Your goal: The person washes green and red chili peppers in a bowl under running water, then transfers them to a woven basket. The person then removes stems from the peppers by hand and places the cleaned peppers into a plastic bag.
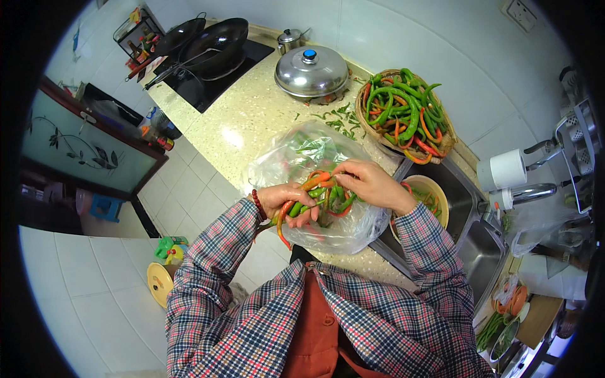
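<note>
My left hand [289,204], with a red bead bracelet at the wrist, is closed round a bunch of long green and red chili peppers [282,219]. The fingertips of my right hand [361,182] pinch the stem end of an orange-red chili pepper [317,181] at the top of that bunch. Both hands are over a clear plastic bag [269,158] on the counter, with more green and red peppers inside it. A wicker basket [363,124] heaped with green and red peppers stands beyond my right hand. Green stem bits [341,124] lie scattered beside the basket.
A steel domed lid [312,73] sits on the speckled counter [222,123], and black woks [215,47] stand on the cooktop at the back left. On the right, the steel sink [461,212] holds a yellowish basin [444,201] with peppers in it. A metal rack with utensils hangs at far right.
</note>
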Demonstrator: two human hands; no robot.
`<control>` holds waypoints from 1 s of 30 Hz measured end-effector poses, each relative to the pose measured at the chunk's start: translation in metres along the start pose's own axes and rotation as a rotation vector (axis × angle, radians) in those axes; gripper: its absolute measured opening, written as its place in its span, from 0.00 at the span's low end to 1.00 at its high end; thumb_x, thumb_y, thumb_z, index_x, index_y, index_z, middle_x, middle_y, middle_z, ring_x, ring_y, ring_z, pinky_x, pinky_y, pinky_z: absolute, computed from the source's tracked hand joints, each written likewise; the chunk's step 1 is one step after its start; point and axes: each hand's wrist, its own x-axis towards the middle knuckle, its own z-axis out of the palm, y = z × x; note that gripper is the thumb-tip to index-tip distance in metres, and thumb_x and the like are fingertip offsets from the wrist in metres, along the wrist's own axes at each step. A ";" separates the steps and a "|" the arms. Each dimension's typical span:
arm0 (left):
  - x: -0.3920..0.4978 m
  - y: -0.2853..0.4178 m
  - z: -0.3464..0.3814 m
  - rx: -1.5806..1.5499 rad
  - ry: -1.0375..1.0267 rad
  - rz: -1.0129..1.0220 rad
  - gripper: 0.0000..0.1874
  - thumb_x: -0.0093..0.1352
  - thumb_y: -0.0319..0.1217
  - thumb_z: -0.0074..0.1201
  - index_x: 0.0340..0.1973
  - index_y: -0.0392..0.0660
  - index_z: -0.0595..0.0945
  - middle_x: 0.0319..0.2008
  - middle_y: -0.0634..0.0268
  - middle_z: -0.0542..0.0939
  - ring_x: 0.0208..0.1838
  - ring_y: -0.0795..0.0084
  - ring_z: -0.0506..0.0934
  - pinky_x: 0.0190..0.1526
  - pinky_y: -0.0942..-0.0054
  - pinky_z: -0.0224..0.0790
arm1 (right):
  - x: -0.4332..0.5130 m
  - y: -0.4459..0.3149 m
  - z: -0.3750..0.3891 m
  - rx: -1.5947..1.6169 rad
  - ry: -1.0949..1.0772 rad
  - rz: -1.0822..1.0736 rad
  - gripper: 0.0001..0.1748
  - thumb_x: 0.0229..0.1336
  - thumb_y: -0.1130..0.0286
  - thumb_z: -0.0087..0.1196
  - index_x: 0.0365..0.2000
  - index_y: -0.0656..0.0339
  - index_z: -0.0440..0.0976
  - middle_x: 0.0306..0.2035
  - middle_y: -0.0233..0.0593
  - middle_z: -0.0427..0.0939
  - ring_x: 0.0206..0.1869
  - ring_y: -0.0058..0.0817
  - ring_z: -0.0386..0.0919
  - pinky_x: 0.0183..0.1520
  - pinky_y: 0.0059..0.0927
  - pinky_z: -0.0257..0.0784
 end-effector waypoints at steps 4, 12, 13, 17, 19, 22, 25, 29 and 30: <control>-0.007 0.003 0.003 0.108 0.025 -0.042 0.16 0.73 0.38 0.56 0.36 0.34 0.83 0.17 0.62 0.79 0.18 0.75 0.77 0.20 0.80 0.68 | 0.003 0.010 -0.003 -0.061 -0.105 -0.087 0.12 0.67 0.67 0.53 0.41 0.68 0.76 0.35 0.43 0.78 0.36 0.30 0.77 0.42 0.31 0.72; -0.012 -0.002 0.011 0.682 0.050 0.099 0.15 0.73 0.41 0.59 0.30 0.42 0.83 0.18 0.74 0.77 0.23 0.83 0.72 0.27 0.78 0.62 | -0.022 0.024 0.039 1.140 -0.245 0.270 0.10 0.71 0.66 0.51 0.44 0.62 0.76 0.36 0.28 0.78 0.37 0.14 0.74 0.41 0.18 0.70; -0.013 -0.001 0.013 0.643 0.034 0.121 0.16 0.73 0.41 0.59 0.29 0.42 0.83 0.18 0.74 0.76 0.23 0.83 0.71 0.27 0.78 0.62 | -0.024 0.023 0.043 1.285 -0.258 0.276 0.10 0.71 0.66 0.51 0.44 0.63 0.76 0.36 0.28 0.77 0.37 0.14 0.74 0.41 0.18 0.70; -0.018 0.005 0.015 0.641 0.057 0.112 0.18 0.73 0.43 0.59 0.29 0.42 0.84 0.15 0.74 0.74 0.21 0.83 0.70 0.25 0.77 0.62 | -0.027 0.014 0.035 0.826 -0.168 0.300 0.10 0.72 0.67 0.51 0.45 0.62 0.76 0.34 0.28 0.78 0.38 0.15 0.75 0.38 0.20 0.71; -0.021 0.006 0.015 0.668 0.135 0.012 0.19 0.73 0.44 0.58 0.29 0.42 0.84 0.14 0.73 0.73 0.20 0.82 0.70 0.24 0.76 0.61 | -0.025 0.005 0.025 0.319 -0.062 0.060 0.11 0.67 0.70 0.54 0.47 0.63 0.76 0.34 0.36 0.80 0.38 0.26 0.78 0.38 0.27 0.75; -0.021 0.005 0.013 0.500 0.084 0.045 0.20 0.73 0.44 0.58 0.28 0.40 0.84 0.12 0.72 0.72 0.17 0.82 0.70 0.21 0.78 0.60 | -0.022 -0.011 0.018 -0.348 0.059 -0.401 0.13 0.56 0.77 0.56 0.43 0.66 0.76 0.33 0.44 0.76 0.39 0.40 0.78 0.42 0.34 0.77; -0.023 0.000 0.012 0.138 -0.054 0.058 0.15 0.73 0.39 0.58 0.35 0.38 0.82 0.18 0.68 0.76 0.15 0.84 0.69 0.19 0.81 0.57 | -0.020 -0.024 0.017 -0.591 0.065 -0.476 0.10 0.51 0.78 0.57 0.37 0.67 0.74 0.31 0.42 0.72 0.38 0.40 0.76 0.42 0.36 0.76; -0.028 -0.005 0.014 -0.095 -0.163 0.032 0.13 0.73 0.34 0.57 0.41 0.36 0.78 0.24 0.65 0.78 0.14 0.84 0.67 0.17 0.81 0.55 | -0.017 -0.028 0.021 -0.662 0.084 -0.526 0.11 0.46 0.78 0.58 0.33 0.66 0.71 0.31 0.42 0.69 0.37 0.39 0.75 0.40 0.36 0.75; -0.028 -0.004 0.014 -0.077 -0.138 0.018 0.13 0.72 0.34 0.58 0.39 0.35 0.78 0.21 0.65 0.77 0.14 0.83 0.67 0.18 0.81 0.54 | -0.015 -0.027 0.023 -0.629 0.085 -0.526 0.11 0.47 0.78 0.58 0.33 0.66 0.71 0.31 0.43 0.69 0.36 0.39 0.75 0.39 0.37 0.74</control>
